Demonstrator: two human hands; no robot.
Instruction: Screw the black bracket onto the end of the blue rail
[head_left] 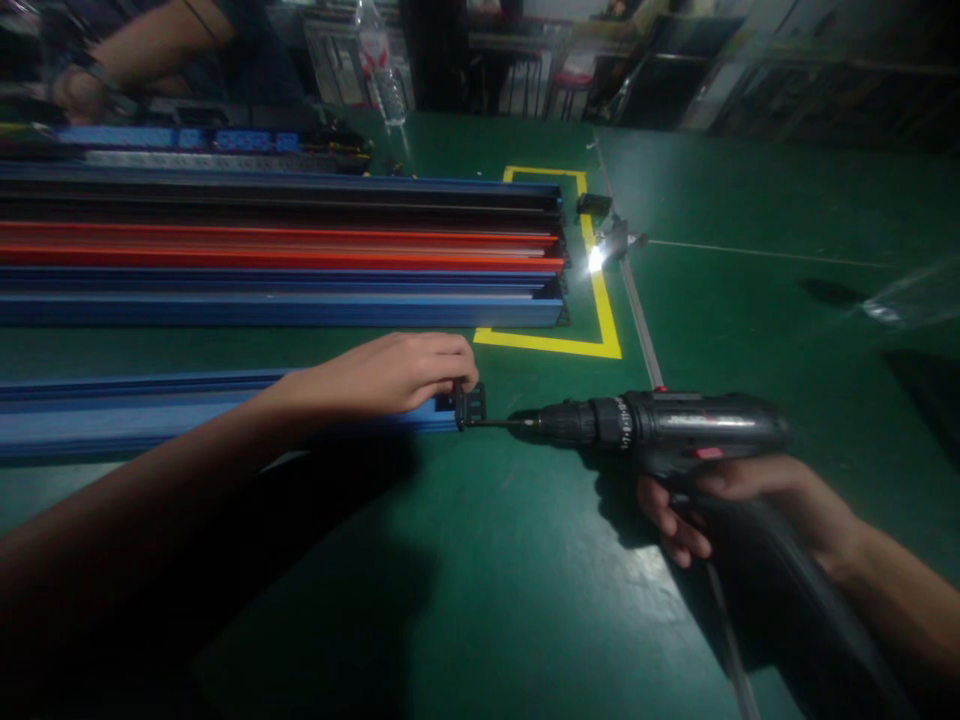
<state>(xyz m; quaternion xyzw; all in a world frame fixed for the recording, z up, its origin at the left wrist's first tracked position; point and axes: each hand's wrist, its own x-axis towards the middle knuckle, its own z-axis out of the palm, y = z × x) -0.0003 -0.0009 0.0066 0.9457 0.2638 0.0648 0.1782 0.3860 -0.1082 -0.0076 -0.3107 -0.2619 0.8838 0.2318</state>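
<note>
My right hand (720, 510) is wrapped round the grip of a black cordless drill (667, 422), which points left. Its long thin bit reaches the black end cap (471, 405) at the right end of a blue channel profile (187, 410). My left hand (420, 370) lies over that end of the profile, its fingers curled and pinching the top of the end cap. Whether the bit tip sits in a screw is too small to tell.
Behind lie several blue, black and red profiles (375, 309), their ends inside a yellow tape outline (551, 346). A small black part (595, 204) and a shiny metal object (619, 238) are beside the tape. A plastic bottle (384, 70) stands farther back; another person's arm (157, 45) is at upper left.
</note>
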